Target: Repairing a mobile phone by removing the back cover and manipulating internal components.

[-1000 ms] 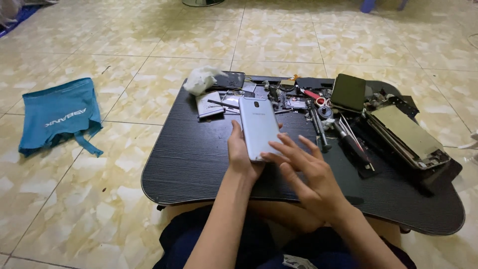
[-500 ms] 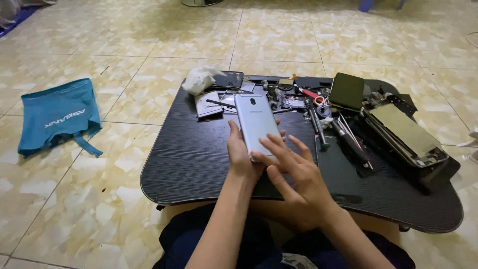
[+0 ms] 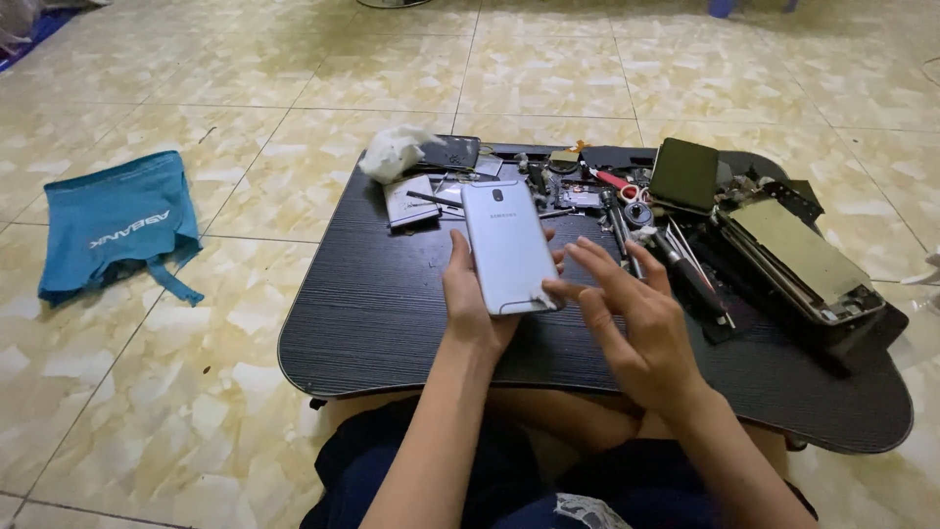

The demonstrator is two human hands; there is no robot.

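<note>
Black wood-grain counter (image 3: 392, 313) carries everything; places are told from it. One blue cloth bag (image 3: 117, 220) lies on the floor to its left. One opened device (image 3: 798, 260) sits at its right edge, one dark case (image 3: 685, 174) and a tool pile toward its far side. One silver phone (image 3: 507, 245) is above its middle, back up, clamped in the left hand (image 3: 475, 309). The right hand (image 3: 636, 323), fingers spread and holding nothing, touches the phone's lower corner. A slip could drop the phone onto the parts.

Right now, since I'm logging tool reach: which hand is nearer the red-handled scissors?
Right. The right hand hovers just below the red-handled scissors; the left hand, holding the silver phone, is farther left.
</note>
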